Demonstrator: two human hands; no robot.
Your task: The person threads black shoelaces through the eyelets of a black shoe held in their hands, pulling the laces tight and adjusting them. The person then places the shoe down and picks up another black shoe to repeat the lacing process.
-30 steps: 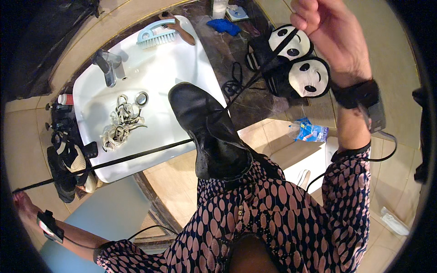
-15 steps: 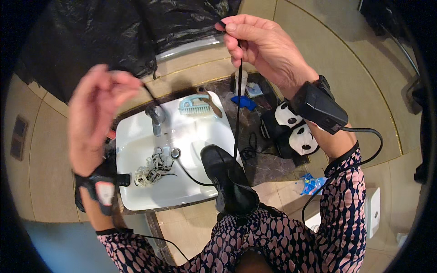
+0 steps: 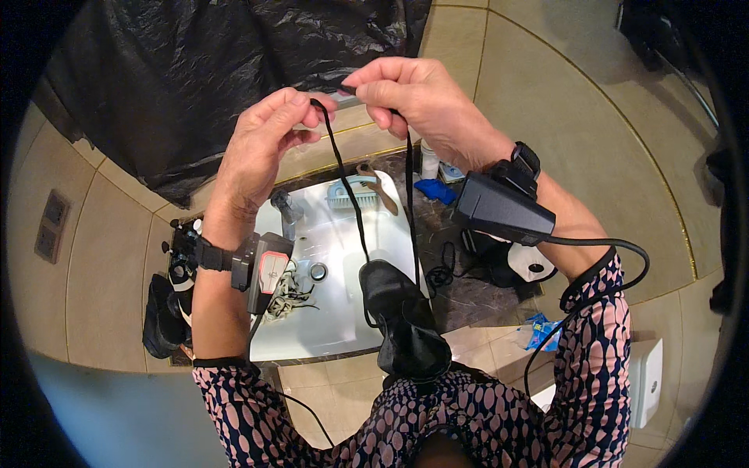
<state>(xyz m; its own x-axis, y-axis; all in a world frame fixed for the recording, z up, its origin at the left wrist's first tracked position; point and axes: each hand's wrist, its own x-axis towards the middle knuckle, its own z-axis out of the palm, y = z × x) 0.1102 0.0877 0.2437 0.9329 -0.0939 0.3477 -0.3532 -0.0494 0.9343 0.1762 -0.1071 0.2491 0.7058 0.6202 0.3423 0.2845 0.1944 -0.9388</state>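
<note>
White sink (image 3: 337, 337); black shoe (image 3: 404, 321) toe forward, lace (image 3: 409, 173) lengthwise upward.

Beige tiled walls (image 3: 109, 242), dark marbled counter (image 3: 472, 308)

Black lace (image 3: 411, 195) partly hidden, pale bundle (image 3: 293, 300), perhaps laces, part-covered

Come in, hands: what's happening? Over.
Left hand and right hand each pinching black lace. Black shoe below, lace strands running down to it. No obstruction visible.
</note>
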